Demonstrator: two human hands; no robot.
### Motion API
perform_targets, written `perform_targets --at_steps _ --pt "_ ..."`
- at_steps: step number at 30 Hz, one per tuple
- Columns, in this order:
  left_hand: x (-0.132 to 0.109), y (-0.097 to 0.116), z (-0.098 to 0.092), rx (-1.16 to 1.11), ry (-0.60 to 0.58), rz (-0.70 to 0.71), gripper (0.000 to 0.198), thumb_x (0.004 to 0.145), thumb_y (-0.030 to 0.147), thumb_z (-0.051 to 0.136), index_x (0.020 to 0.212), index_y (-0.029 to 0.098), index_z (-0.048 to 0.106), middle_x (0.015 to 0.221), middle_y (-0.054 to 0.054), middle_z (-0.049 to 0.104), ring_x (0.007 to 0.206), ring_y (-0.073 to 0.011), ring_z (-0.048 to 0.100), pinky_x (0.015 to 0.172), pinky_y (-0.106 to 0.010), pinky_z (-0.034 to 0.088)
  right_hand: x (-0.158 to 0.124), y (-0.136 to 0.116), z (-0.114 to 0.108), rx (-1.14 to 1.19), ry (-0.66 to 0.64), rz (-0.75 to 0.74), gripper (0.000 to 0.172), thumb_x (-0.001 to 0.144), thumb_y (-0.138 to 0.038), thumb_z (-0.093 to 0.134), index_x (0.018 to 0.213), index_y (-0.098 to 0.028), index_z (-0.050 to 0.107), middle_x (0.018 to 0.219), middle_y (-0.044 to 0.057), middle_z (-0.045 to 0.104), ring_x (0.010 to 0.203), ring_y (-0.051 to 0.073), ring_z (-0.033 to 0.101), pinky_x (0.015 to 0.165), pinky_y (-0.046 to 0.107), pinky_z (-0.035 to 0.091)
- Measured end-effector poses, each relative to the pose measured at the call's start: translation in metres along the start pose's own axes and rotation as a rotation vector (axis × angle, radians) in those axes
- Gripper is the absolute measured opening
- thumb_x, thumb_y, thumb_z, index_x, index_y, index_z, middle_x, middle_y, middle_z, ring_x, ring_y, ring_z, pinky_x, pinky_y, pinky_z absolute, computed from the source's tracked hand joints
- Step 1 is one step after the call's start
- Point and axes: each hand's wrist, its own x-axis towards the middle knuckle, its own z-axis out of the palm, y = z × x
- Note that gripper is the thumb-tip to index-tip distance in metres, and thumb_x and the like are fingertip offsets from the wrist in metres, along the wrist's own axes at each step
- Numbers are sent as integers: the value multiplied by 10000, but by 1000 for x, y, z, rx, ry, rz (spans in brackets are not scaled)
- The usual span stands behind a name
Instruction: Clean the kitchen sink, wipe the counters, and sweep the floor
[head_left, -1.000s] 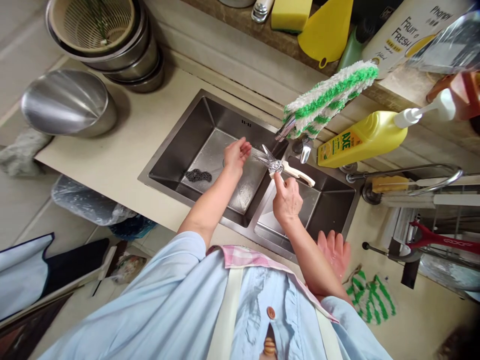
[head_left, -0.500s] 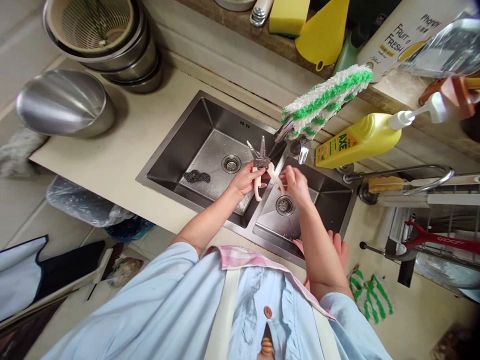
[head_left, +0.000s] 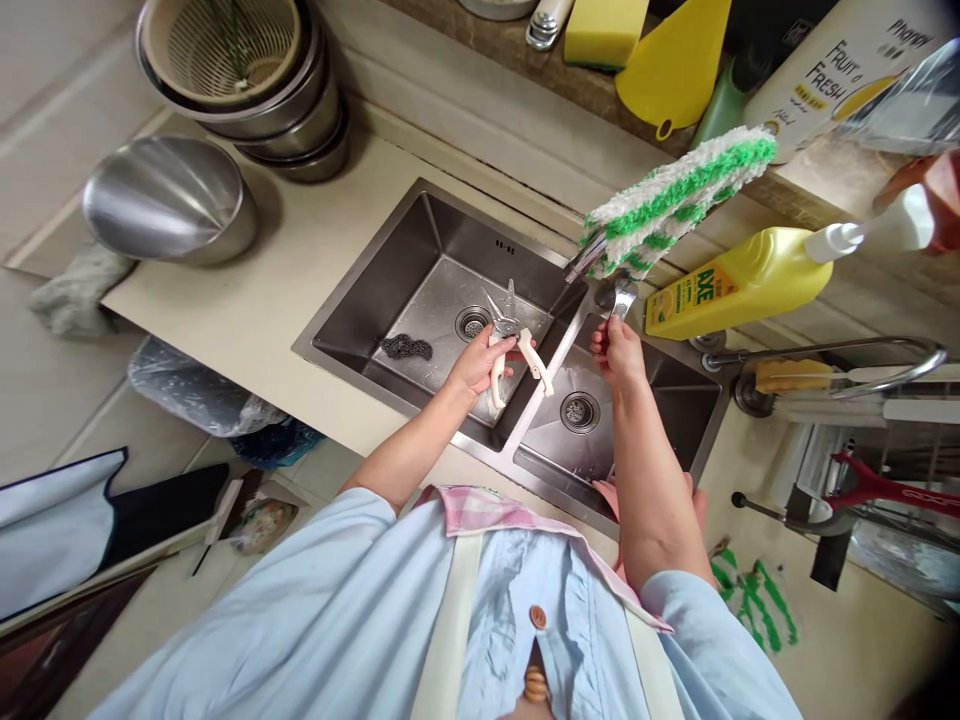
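Note:
Held in my left hand is a pair of kitchen scissors with white handles, its blades spread and pointing away over the left sink basin. My right hand is at the lower end of the metal faucet lever, with its thumb against the lever and its other fingers curled. The faucet spout stands beside it, mostly covered by a green and white fuzzy cloth. A dark scouring pad lies in the left basin.
Right of the faucet stands a yellow AXE bottle. Metal bowls stand on the left counter. A pink glove hangs over the front sink edge, partly behind my right arm. A dish rack occupies the right side.
My right hand has left the area by the scissors' handles and moved up and right to the faucet lever. The scissors stay in my left hand, slightly lower. The view has shifted a little.

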Motion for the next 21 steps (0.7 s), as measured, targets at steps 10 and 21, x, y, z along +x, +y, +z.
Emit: perform_targets --at_steps 10,21 --pt "-16 -2 -2 -29 -47 75 516 611 212 925 1035 185 631 1011 -72 782 954 -249 750 677 -264 577 -68 37 13 -325 -132 -138 529 833 -718 643 970 -211 578 842 9 670 649 106 623 518 188 451" --pt "-59 9 35 -366 -68 75 257 882 355 758 1008 171 632 1081 -120 758 1147 -294 720 1057 -467 530 -150 29 37 -361 -504 -205 652 883 -840 452 998 -210 578 791 29 606 598 132 535 513 249 415"
